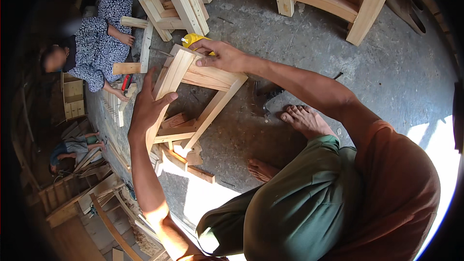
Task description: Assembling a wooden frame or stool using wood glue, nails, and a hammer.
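A pale wooden frame (211, 112) of joined posts and rails stands tilted in front of me. My left hand (146, 108) holds its left post, the thumb across the front face and the fingers stretched along the outer side. At the upper corner, my right hand (220, 57) grips the top rail, with the thumb on the near face and the fingers bent over the far side. A yellow bottle (194, 38) with a white tip shows just behind the right fingers, partly covered by them. A thin nail-like rod (161, 51) sticks out near the top of the left post.
Larger wooden frames stand at the top centre (179, 2) and top right (326, 1). Wood offcuts (200, 174) lie below my frame. A hammer-like tool (265, 97) is on the concrete floor (386, 77). At left, a person (96, 43) handles wooden pieces; another person (72, 152) sits farther off.
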`<move>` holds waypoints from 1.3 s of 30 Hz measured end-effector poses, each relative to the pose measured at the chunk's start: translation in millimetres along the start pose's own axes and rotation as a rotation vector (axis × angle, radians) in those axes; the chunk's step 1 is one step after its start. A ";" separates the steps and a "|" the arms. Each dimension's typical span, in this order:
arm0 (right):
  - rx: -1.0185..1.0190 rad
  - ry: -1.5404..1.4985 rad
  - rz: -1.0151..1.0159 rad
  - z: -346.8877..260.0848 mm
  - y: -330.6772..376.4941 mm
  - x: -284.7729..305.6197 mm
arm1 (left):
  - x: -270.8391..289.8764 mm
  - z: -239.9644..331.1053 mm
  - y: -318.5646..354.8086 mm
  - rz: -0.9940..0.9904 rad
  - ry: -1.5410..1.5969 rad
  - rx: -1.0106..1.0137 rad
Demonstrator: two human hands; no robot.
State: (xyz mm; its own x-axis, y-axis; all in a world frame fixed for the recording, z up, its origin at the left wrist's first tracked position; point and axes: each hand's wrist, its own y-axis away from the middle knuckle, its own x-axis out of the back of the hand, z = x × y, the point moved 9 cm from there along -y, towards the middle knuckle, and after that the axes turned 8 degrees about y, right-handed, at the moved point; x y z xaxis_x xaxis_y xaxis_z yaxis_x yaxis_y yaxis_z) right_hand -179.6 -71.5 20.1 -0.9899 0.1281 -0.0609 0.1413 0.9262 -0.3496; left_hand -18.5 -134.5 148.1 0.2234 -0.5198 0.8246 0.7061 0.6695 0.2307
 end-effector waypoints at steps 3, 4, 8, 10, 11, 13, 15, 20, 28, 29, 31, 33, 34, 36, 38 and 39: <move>0.010 0.430 0.216 3.9 1.0 -5.4 | -3.1 -23.2 -33.7 -0.104 -0.006 0.015; -0.005 0.425 0.224 7.1 0.9 -10.5 | -6.2 -31.9 -39.6 -0.101 0.102 0.053; 0.028 0.561 0.313 1.5 3.3 -25.8 | -5.1 -45.2 -41.4 -0.022 0.024 0.098; -0.025 0.666 0.333 2.7 2.5 -28.7 | -2.8 -40.4 -45.9 -0.014 0.001 0.068; -0.018 0.666 0.316 1.9 0.9 -31.8 | -7.4 -34.5 -49.4 -0.078 -0.014 0.020; -0.054 0.690 0.330 3.0 -0.7 -30.5 | -12.7 -31.4 -53.3 -0.171 0.051 0.024; -0.039 0.683 0.321 0.8 -2.8 -30.7 | -14.2 -32.6 -54.9 -0.181 0.123 0.062; -0.049 0.633 0.311 -1.5 -2.5 -28.5 | -19.1 -30.7 -51.2 -0.215 0.306 0.072; -0.070 0.621 0.322 -5.5 1.7 -29.4 | -17.2 -26.0 -43.9 -0.163 0.230 0.017; -0.072 0.618 0.323 -5.3 1.9 -29.4 | -14.8 -24.9 -43.8 -0.129 0.193 -0.008; -0.063 0.614 0.326 -5.7 2.3 -29.0 | -15.7 -26.7 -43.7 -0.136 0.202 0.000; -0.050 0.601 0.316 -5.9 2.6 -29.5 | -15.8 -29.3 -43.9 -0.153 0.216 0.018; -0.048 0.594 0.314 -5.8 3.0 -29.4 | -14.7 -30.8 -44.6 -0.154 0.217 0.033; -0.050 0.583 0.319 -5.6 3.3 -27.9 | -13.4 -31.8 -45.2 -0.161 0.212 0.047; -0.050 0.582 0.315 -5.2 2.7 -27.6 | -16.7 -30.2 -45.0 -0.203 0.258 0.052; -0.038 0.585 0.322 -6.2 2.7 -27.5 | -17.5 -29.1 -44.7 -0.204 0.258 0.051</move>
State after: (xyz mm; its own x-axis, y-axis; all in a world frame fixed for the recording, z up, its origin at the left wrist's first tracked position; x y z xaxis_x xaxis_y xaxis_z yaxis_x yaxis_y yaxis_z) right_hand -152.1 -70.2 26.6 -0.7429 0.5618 0.3641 0.4408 0.8198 -0.3654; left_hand -34.4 -170.7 108.4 0.2485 -0.7586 0.6023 0.7209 0.5602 0.4080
